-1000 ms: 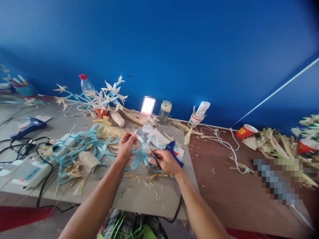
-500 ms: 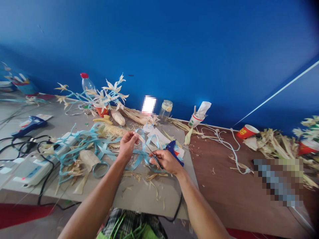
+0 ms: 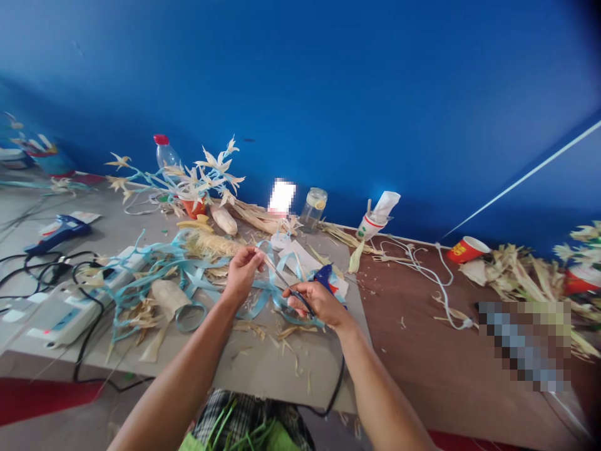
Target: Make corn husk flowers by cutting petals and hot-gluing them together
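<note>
My right hand point(image 3: 319, 302) is closed around the handles of a pair of scissors point(image 3: 280, 275), its blades pointing up and left toward my other hand. My left hand point(image 3: 243, 270) pinches a small pale piece of corn husk point(image 3: 265, 255) between thumb and fingertips, right by the scissor tips. Most of that piece is hidden or too small to make out. Beneath both hands lie light blue ribbon point(image 3: 257, 307) and husk scraps point(image 3: 292, 331). A blue glue gun point(image 3: 323, 275) rests just behind my right hand, partly covered by it.
Husk flowers on blue stems point(image 3: 216, 164) stand in a red cup point(image 3: 193, 207) at the back left. A white power strip point(image 3: 70, 319) with black cables lies left, near a ribbon roll point(image 3: 190, 318). Behind are a clear jar point(image 3: 312, 210) and a paper cup point(image 3: 369, 227).
The scissors have tilted slightly, with the tips still near the pinched piece. My hands stay in almost the same place, and the view has shifted a little.
</note>
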{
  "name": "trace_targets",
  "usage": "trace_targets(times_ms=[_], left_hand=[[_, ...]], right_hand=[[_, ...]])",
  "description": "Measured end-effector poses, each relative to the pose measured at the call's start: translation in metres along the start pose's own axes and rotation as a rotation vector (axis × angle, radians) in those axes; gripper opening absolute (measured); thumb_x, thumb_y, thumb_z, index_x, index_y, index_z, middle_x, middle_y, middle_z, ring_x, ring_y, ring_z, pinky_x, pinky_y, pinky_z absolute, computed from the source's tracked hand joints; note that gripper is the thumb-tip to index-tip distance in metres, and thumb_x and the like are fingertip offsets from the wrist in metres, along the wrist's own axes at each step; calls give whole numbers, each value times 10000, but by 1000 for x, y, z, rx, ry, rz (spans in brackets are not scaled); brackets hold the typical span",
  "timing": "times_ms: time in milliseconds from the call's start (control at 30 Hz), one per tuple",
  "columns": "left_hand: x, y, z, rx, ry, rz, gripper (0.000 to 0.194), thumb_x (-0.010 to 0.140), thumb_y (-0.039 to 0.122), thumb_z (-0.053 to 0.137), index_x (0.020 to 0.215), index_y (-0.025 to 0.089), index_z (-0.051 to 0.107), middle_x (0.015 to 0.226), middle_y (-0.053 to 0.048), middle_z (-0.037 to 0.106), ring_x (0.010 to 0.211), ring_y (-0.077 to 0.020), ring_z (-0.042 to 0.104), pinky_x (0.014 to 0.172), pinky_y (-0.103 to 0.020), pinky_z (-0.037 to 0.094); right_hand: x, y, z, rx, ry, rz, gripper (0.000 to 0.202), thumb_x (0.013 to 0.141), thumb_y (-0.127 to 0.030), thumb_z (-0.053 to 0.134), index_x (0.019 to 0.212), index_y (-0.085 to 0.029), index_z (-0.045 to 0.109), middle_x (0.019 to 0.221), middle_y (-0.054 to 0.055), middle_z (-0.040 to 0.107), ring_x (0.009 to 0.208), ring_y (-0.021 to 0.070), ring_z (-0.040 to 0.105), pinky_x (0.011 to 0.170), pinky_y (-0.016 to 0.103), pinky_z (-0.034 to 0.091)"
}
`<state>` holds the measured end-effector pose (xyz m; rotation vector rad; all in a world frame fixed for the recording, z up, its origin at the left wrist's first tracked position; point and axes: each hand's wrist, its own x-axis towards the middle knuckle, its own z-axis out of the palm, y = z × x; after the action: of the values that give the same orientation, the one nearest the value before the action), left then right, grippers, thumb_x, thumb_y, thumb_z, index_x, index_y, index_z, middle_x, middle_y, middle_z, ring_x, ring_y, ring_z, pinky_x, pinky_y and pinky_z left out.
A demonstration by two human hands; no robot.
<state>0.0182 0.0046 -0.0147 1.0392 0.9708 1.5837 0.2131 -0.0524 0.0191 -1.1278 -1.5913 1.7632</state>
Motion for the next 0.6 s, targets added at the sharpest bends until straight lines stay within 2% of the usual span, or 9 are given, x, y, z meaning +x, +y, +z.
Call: trace_targets(times_ms=[267, 600], left_hand=[[1, 2, 2, 6, 16, -19, 321, 649, 401, 754, 760, 156, 578, 552, 40, 554, 480, -75, 482, 499, -218, 374], [0, 4, 3, 19, 14, -30, 303, 646, 385, 754, 737, 156, 579, 554, 37, 548, 482, -75, 477, 501, -218, 372]], right_hand=[[3, 1, 0, 0, 7, 23, 419, 681, -441, 741, 930, -116, 652, 518, -52, 498, 493, 72, 408, 512, 213, 284], [3, 3, -2, -60, 21, 30, 408, 685, -447, 738, 917, -123, 651, 530, -53, 496, 499, 77, 414, 516, 215, 300]])
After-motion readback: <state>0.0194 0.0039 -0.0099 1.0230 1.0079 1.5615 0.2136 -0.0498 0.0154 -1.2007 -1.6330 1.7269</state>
